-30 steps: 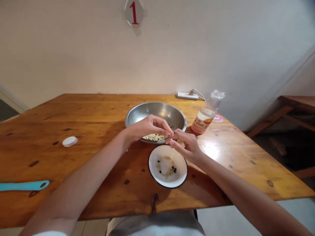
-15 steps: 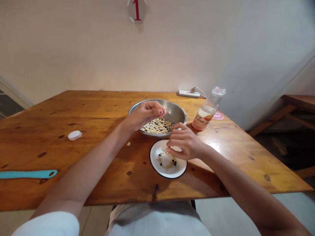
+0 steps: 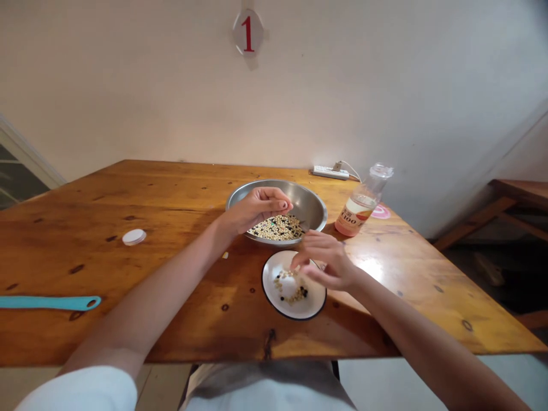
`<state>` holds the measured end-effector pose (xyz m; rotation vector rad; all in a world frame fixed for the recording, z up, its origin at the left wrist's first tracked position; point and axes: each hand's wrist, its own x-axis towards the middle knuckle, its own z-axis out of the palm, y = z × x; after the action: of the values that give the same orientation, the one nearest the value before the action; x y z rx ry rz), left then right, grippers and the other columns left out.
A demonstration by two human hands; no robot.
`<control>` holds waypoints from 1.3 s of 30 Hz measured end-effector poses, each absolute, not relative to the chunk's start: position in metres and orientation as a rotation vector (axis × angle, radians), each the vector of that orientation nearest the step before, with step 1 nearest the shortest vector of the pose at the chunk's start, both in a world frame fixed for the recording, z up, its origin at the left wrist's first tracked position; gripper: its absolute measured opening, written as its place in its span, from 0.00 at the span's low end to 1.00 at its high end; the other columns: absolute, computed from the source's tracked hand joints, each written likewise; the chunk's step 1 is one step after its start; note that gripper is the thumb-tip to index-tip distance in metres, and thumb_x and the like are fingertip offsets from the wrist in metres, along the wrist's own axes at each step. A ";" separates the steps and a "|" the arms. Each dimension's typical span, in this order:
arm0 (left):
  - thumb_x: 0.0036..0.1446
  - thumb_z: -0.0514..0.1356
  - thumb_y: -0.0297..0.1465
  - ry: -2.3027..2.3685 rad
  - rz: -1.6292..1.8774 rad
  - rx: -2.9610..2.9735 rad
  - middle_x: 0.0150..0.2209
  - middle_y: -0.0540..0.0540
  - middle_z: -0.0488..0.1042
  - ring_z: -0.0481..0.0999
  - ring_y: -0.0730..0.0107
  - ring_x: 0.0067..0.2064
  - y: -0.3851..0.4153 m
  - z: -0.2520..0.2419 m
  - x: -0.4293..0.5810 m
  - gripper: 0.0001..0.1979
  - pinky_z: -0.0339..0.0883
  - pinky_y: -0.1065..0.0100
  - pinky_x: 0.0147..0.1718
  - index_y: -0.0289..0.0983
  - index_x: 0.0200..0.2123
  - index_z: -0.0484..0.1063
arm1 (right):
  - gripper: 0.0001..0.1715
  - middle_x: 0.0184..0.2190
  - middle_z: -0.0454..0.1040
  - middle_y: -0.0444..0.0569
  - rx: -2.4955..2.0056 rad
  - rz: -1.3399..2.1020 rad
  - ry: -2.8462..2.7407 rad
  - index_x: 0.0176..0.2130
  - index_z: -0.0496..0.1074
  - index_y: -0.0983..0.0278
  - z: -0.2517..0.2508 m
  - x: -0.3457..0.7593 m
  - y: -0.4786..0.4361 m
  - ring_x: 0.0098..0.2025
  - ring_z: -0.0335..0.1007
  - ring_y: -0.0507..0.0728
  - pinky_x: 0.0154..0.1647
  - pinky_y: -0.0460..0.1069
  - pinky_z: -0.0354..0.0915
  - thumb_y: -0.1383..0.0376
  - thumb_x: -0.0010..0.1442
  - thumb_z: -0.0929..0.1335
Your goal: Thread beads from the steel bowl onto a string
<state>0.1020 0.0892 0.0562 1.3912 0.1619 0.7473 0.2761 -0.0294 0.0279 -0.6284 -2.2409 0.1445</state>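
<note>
A steel bowl [image 3: 314, 208] holds a layer of pale and dark beads [image 3: 278, 228]. Over its left side is my left hand [image 3: 261, 208], fingers pinched together on something too small to make out. In front of the bowl lies a white plate with a dark rim [image 3: 299, 311], bearing a rough ring of pale and black beads [image 3: 293, 297]. My right hand [image 3: 323, 260] hovers above the plate's upper right part, its thumb and index finger slightly apart and the other fingers curled; no object shows between them.
A bottle of pink liquid [image 3: 357, 211] stands right of the bowl, with a power strip [image 3: 331, 172] behind. Left on the wooden table [image 3: 180, 274] are a white lid [image 3: 134, 237] and a turquoise handle [image 3: 51, 303]. A small pale scrap [image 3: 225, 256] lies near the bowl.
The view has tilted slightly up, so the table sits lower in it. The thumb and index finger of my right hand have parted a little. My left hand keeps its pinch.
</note>
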 end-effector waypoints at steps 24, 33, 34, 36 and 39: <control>0.46 0.67 0.37 0.424 0.651 1.745 0.34 0.46 0.76 0.75 0.70 0.38 0.067 0.064 0.114 0.13 0.66 0.68 0.40 0.33 0.32 0.75 | 0.14 0.20 0.70 0.44 -1.068 0.167 -1.755 0.27 0.69 0.64 0.023 0.275 -0.022 0.21 0.62 0.50 0.21 0.44 0.58 0.61 0.62 0.65; 0.52 0.60 0.39 1.038 0.122 2.467 0.47 0.39 0.74 0.72 0.59 0.45 0.095 0.051 0.104 0.23 0.62 0.67 0.39 0.35 0.49 0.68 | 0.13 0.19 0.69 0.43 -1.056 0.120 -1.740 0.25 0.67 0.64 0.023 0.273 -0.023 0.21 0.62 0.49 0.22 0.43 0.57 0.65 0.61 0.64; 0.50 0.61 0.37 1.049 0.033 2.487 0.44 0.40 0.74 0.72 0.59 0.43 0.095 0.050 0.104 0.20 0.62 0.68 0.37 0.35 0.46 0.70 | 0.13 0.19 0.68 0.43 -1.052 0.119 -1.746 0.25 0.67 0.64 0.023 0.273 -0.024 0.20 0.62 0.49 0.21 0.43 0.57 0.65 0.61 0.64; 0.47 0.62 0.34 1.030 -0.074 2.503 0.39 0.42 0.76 0.73 0.61 0.39 0.094 0.049 0.104 0.16 0.60 0.71 0.32 0.35 0.41 0.73 | 0.13 0.18 0.68 0.42 -1.049 0.115 -1.764 0.25 0.67 0.64 0.022 0.273 -0.024 0.20 0.61 0.49 0.21 0.43 0.57 0.66 0.61 0.65; 0.46 0.61 0.30 1.015 -0.197 2.517 0.36 0.44 0.76 0.72 0.64 0.35 0.092 0.048 0.106 0.13 0.59 0.72 0.29 0.36 0.38 0.74 | 0.13 0.19 0.69 0.43 -1.053 0.109 -1.788 0.25 0.67 0.65 0.022 0.273 -0.024 0.21 0.62 0.49 0.23 0.43 0.58 0.65 0.61 0.64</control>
<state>0.1059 0.0922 0.0482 2.5168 1.0145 -0.1974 0.2734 -0.0240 0.0220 -1.0534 -1.7878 0.1089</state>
